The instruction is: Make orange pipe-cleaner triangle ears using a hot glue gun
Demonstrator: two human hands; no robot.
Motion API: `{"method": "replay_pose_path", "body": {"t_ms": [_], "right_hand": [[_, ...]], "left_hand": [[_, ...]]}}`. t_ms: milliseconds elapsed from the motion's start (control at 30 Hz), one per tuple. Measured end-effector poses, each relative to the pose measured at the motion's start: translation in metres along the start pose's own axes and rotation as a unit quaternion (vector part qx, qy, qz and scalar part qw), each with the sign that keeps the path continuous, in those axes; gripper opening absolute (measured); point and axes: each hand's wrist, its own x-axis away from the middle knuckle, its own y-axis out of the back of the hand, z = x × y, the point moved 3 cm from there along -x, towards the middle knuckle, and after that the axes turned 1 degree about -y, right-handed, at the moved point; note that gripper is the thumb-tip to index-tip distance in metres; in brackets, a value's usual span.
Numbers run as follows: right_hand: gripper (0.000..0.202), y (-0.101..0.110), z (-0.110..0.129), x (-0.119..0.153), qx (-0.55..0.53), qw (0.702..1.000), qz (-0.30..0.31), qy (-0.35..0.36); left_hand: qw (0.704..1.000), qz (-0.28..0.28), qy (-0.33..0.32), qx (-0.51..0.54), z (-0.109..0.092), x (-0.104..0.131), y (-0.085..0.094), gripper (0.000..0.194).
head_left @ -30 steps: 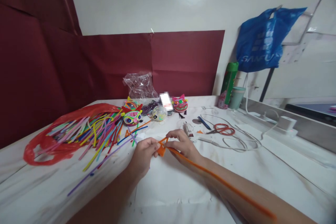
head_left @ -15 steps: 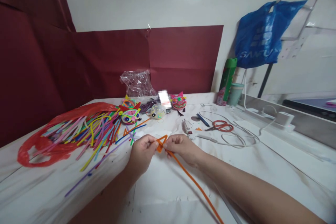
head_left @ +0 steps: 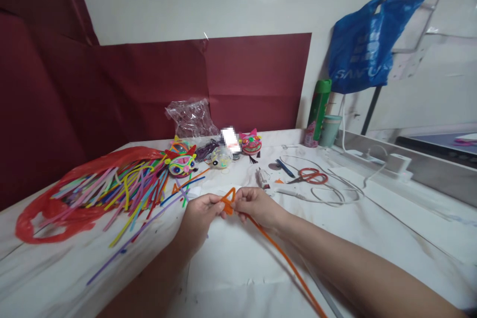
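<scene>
An orange fuzzy stem (head_left: 285, 254) is bent into a small triangular loop at its upper end, between my two hands. My left hand (head_left: 203, 212) pinches the left side of the loop between thumb and fingers. On the other side, my right hand (head_left: 254, 204) pinches the loop's right corner, its fingertips close to those of my left. From under my right hand the long tail of the stem runs down and right to the bottom edge. White paper (head_left: 231, 258) lies beneath the hands on the white table (head_left: 376, 248).
Colourful stems (head_left: 126, 184) spill from a red bag (head_left: 28, 223) at left. Small decorated figures (head_left: 181, 165) stand behind. Red-handled scissors (head_left: 312, 175), a glue tube (head_left: 263, 179), a blue cutter (head_left: 285, 168) and a white cable (head_left: 357, 193) lie at right.
The view has shifted slightly, so the table items sit a little further left. The orange loop has turned a little between my fingers, and both hands still pinch it.
</scene>
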Motion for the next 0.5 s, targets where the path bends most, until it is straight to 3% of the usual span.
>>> {"method": "replay_pose_path", "body": {"t_ms": [267,500], "right_hand": [[0.006,0.0002,-0.0065,-0.0018,0.056,0.997,-0.018,0.040],[0.015,-0.0065,-0.0031,0.0037,0.013,1.000,0.022,0.000]], "left_hand": [[0.998,-0.038,0.033,-0.029,0.0063,-0.0036,-0.0018,0.014],[0.997,-0.041,-0.003,-0.060,0.0038,0.0002,0.0034,0.015]]}}
